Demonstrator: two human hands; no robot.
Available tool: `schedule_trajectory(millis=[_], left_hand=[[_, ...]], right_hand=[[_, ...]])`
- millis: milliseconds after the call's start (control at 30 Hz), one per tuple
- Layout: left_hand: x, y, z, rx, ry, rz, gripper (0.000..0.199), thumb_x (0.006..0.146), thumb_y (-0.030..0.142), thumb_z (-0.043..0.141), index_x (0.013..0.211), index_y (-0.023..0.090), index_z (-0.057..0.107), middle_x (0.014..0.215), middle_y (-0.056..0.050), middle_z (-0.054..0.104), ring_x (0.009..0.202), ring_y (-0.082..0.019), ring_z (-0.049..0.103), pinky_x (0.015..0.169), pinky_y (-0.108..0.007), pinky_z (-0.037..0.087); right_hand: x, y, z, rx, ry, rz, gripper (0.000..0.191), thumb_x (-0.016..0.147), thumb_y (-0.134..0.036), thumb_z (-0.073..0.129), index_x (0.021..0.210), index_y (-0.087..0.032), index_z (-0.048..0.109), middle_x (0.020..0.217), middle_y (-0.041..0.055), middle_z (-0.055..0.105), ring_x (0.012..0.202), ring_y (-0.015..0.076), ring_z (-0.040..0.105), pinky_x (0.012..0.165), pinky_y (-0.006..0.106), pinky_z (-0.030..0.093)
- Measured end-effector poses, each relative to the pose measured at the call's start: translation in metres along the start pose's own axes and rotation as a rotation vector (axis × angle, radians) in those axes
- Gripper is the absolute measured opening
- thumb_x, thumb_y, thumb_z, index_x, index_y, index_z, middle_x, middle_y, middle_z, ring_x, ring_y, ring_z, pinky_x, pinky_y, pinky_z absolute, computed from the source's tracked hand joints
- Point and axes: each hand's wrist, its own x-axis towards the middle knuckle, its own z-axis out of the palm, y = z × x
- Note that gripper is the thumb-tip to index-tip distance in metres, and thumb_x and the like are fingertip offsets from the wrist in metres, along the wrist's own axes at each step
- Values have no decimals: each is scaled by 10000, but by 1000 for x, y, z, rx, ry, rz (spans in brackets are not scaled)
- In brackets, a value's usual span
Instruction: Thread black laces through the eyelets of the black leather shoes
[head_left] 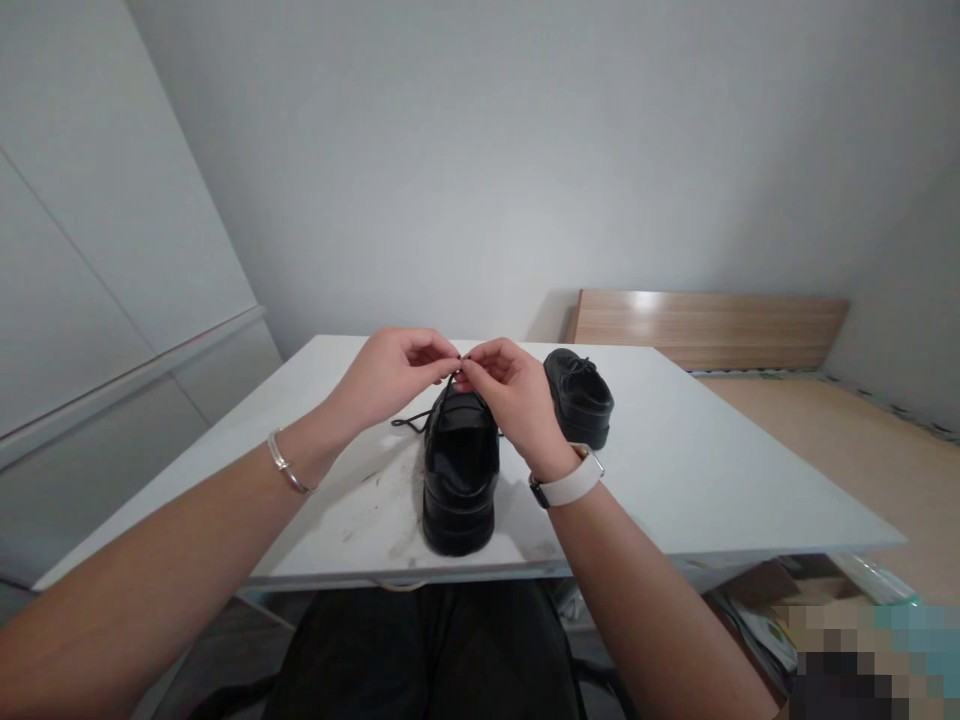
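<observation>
A black shoe [460, 500] stands upright on the white table [690, 480], its heel towards me. Above its front part, my left hand [394, 372] pinches a black shoelace [450, 390] between thumb and forefinger. My right hand [514, 390] meets it there, thumb and forefinger also closed on the lace. The two sets of fingertips nearly touch. A loop of lace [410, 422] lies to the left of the shoe. The shoe's toe is hidden behind my hands. To the right stands a second black shoe [581, 400], its laces tied in a bow.
Dirt marks are on the table left of the near shoe. A wooden headboard [705, 325] and a bed base [817, 430] are beyond the table at the right. A cardboard box [780, 590] sits below the table's right front edge. White panels stand at the left.
</observation>
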Motion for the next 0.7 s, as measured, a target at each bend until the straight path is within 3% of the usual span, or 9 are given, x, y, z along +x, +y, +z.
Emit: schedule_trajectory(millis=[200,367,567,700], left_hand=[[-7,-1,-4,-71,42,-33,282,767,381,739,888,127,715,751,-60,731,700,-177,670,709,-305,547],[-11,0,-7,-132,-5,-85,288,756,365,757,903,124,700,769,-74,756,728,-206,721,757,-357,599],[-15,3,-11,-315,-56,-181,342,725,326,807,936,160,595,772,-66,767,792,-241,756,813,-419,617],[-6,-15,-10,-453,-86,-228,320,770,364,756,906,166,545,823,-90,768,786,-228,755,821,-415,603]], right_hand=[[-4,3,5,86,-21,73,276,746,-368,755,864,-169,605,781,0,672,709,119,672,706,268,598],[-7,3,9,45,-38,59,241,771,-324,731,917,-172,615,769,1,682,673,117,661,698,269,586],[-16,-4,11,-424,23,-178,155,863,-184,565,980,-170,664,909,47,717,803,134,665,774,271,543],[-18,-3,12,-617,61,-306,150,856,-131,520,940,-173,638,906,37,687,791,132,625,752,259,504]])
